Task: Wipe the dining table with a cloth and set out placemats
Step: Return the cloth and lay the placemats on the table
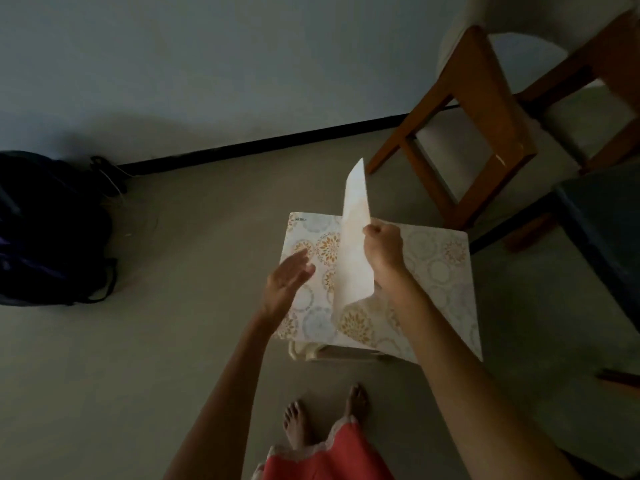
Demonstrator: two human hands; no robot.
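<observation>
A stack of floral placemats (436, 268) lies flat on a low pale stool (311, 353) in front of me. My right hand (382, 249) pinches the edge of the top placemat (356, 237) and holds it lifted upright, its plain pale underside showing. With straight fingers, my left hand (287, 280) hovers over or rests on the left part of the stack; contact is unclear. No cloth is visible.
A wooden chair (485, 109) stands at the back right against the wall. The dark table corner (602, 216) juts in at the right edge. A dark backpack (45, 230) lies on the floor at the left. My bare feet (322, 417) are below the stool.
</observation>
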